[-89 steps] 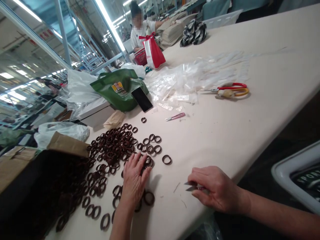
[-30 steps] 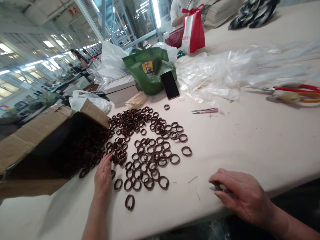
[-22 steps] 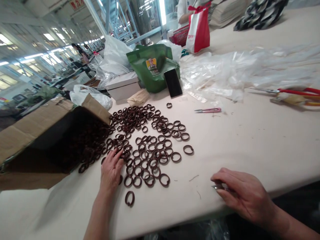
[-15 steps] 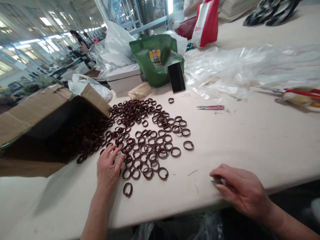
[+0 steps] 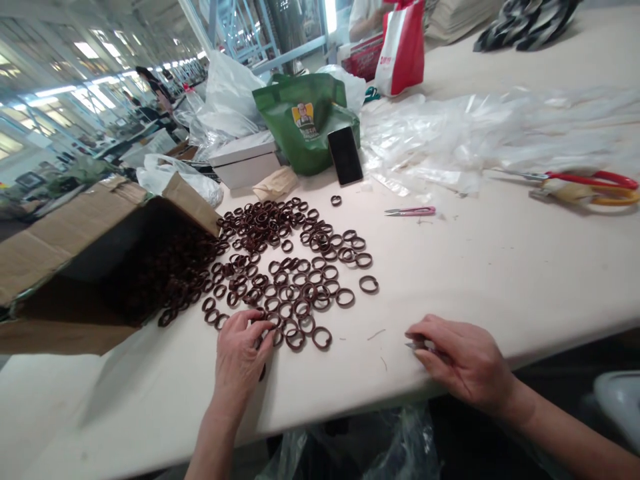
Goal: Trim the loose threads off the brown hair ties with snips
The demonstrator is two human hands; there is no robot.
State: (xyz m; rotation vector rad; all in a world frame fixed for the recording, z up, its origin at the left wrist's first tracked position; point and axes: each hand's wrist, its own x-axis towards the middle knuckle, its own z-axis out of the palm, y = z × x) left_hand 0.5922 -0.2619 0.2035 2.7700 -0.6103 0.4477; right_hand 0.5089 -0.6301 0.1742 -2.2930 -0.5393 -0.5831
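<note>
L hand (image 5: 243, 357) lies palm down on the table (image 5: 500, 267). Its fingers (image 5: 250, 327) are bent & close together, tips on the near edge of a spread of brown rings (image 5: 300, 287). Tips touch a couple of rings; can't tell if any is actually gripped. Rest of the rings fan out just beyond the fingertips. They get thicker further out & to the left of them, where they spill from a cardboard box (image 5: 75, 260) lying on its side, mouth toward the spread.

R hand (image 5: 463, 363) is well to the right of the L fingers, at the table's near edge. Its fingers (image 5: 435, 333) are curled shut round a small metal clipper (image 5: 414, 345); only the pointed tips stick out, aimed toward the rings. Bare table btwn those tips & the nearest ring.

Far beyond the R fingers lie pink snips (image 5: 410, 211), then clear plastic bags (image 5: 475, 133), w/ red-handled scissors (image 5: 593, 187) off to the right. Beyond the ring spread a black phone (image 5: 345, 155) leans on a green bag (image 5: 300, 117), w/ a white box (image 5: 245, 160) beside it. One stray ring (image 5: 336, 200) lies alone near the phone.
</note>
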